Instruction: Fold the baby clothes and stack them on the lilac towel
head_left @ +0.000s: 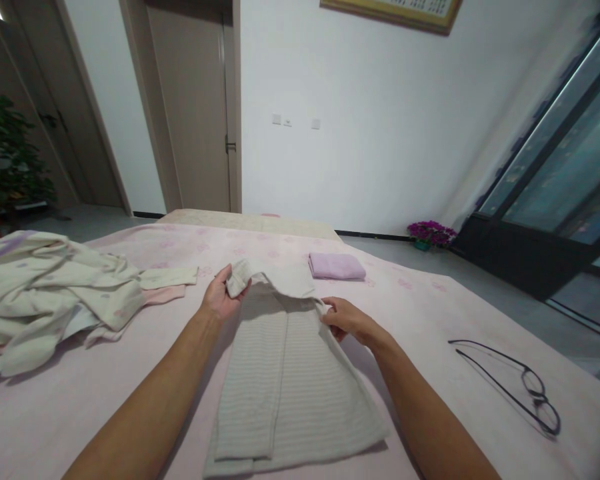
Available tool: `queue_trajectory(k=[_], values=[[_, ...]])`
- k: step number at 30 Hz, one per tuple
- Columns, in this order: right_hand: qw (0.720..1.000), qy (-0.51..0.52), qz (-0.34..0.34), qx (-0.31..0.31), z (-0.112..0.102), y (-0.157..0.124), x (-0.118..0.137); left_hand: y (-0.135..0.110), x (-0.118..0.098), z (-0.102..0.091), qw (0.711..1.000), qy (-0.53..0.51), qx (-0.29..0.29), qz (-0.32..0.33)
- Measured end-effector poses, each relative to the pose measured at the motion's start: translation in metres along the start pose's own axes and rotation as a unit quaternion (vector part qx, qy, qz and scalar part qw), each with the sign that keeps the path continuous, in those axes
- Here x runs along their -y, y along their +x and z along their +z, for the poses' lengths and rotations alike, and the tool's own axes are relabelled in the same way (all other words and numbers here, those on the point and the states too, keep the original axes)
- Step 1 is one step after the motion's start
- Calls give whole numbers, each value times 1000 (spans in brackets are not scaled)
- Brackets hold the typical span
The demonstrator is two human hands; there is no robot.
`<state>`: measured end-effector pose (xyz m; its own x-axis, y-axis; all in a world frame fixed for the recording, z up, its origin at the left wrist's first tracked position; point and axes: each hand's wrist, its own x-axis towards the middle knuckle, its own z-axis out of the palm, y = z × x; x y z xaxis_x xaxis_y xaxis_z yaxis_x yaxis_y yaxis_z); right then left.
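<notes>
A pale striped garment (pixel 300 387) lies partly folded on the pink bedspread-like cloth (pixel 420 413), its far end raised a little. My left hand (pixel 224 295) is closed on a bunched, turned-back part of it at the upper left. At the upper right, my right hand (pixel 344 317) pinches the garment's edge, with its fingertips partly hidden under the cloth. Just beyond the garment sits a folded lilac cloth (pixel 337 266), apart from both hands.
A heap of cream and pink clothes (pixel 65 293) is on the left. Black-framed glasses (pixel 535 393) lie to the right with their arms unfolded. Past the far edge stand a wall, a door (pixel 190 107) and potted purple flowers (pixel 430 233).
</notes>
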<state>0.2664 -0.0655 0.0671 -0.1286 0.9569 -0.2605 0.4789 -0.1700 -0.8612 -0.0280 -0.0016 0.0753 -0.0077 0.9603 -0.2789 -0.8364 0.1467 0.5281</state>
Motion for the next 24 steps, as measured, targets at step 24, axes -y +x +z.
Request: queue_trajectory(k=[24], values=[[982, 181, -48, -37, 36, 25, -16, -91, 59, 29, 506, 736, 412, 178]])
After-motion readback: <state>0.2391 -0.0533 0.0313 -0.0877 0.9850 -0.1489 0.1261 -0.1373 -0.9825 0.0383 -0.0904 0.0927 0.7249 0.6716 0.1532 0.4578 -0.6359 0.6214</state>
